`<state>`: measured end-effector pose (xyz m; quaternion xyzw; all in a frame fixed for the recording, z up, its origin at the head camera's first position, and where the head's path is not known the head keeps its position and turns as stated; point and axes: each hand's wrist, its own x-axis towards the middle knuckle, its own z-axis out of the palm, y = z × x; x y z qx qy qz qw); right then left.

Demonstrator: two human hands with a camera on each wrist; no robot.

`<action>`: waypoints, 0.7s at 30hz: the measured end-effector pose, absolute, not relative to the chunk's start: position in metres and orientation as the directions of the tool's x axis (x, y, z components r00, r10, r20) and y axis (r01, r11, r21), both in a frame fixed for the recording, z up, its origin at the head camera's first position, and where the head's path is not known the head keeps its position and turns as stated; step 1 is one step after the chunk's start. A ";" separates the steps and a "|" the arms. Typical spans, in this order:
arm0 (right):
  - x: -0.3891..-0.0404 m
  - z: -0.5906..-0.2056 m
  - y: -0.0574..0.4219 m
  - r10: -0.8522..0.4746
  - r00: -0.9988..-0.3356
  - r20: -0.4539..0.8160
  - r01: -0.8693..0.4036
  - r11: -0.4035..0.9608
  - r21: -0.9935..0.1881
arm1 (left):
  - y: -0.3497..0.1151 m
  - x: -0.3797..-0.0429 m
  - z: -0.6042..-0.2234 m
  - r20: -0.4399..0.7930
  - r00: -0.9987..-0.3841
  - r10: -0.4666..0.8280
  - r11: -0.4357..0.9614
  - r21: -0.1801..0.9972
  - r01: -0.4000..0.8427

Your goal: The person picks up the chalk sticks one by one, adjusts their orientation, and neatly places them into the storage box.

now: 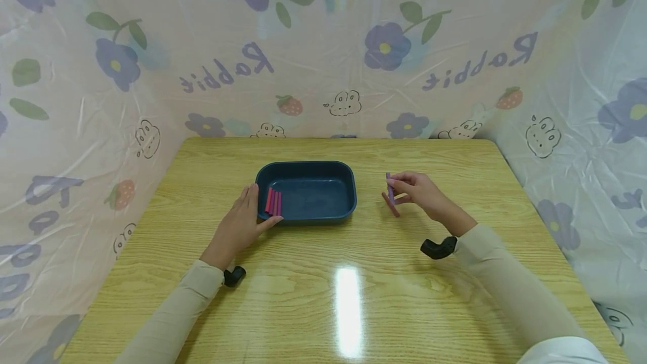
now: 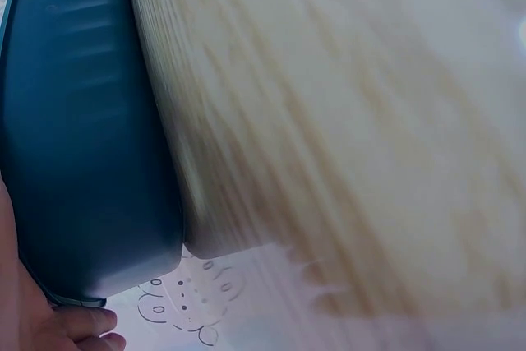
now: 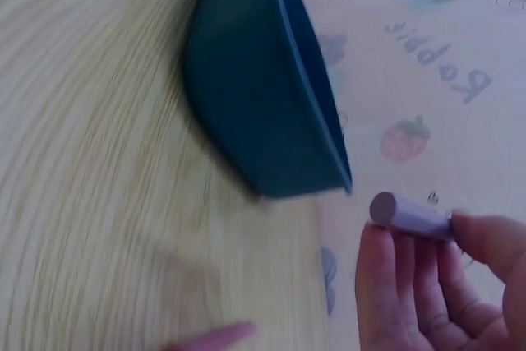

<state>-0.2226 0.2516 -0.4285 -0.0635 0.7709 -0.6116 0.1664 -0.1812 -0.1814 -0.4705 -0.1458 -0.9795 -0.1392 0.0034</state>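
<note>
My right hand (image 1: 419,191) pinches a purple chalk stick (image 1: 390,189) between thumb and fingertips, to the right of a dark blue tray (image 1: 349,215). In the right wrist view the purple chalk stick (image 3: 411,218) shows its flat round end. Just under that hand is a dull red chalk stick (image 1: 390,205). My left hand (image 1: 241,219) rests against the left end of the tray, fingers straight along its side and thumb at the front rim. Inside the tray, several red to purple chalk sticks (image 1: 273,201) lie side by side at the left end.
The wooden table (image 1: 303,263) has rounded back corners and a bright light reflection near its front. A patterned sheet (image 1: 313,60) with flowers and rabbits hangs behind and on both sides. Black wrist-worn devices (image 1: 438,248) sit at both cuffs.
</note>
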 end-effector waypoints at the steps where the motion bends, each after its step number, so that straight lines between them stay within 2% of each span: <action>1: -0.222 -0.427 0.250 -0.307 -0.935 -0.180 0.107 0.238 -0.965 | -0.181 -0.181 -0.470 0.048 -0.957 0.286 0.918 0.271 0.288; 10: -0.218 -0.420 0.231 -0.327 -0.927 -0.184 0.119 0.210 -0.970 | -0.182 -0.181 -0.470 0.046 -0.951 0.305 0.920 0.244 0.307; 21: -0.218 -0.416 0.196 -0.390 -0.901 -0.193 0.137 0.165 -0.977 | -0.182 -0.186 -0.467 0.059 -0.950 0.306 0.937 0.156 0.312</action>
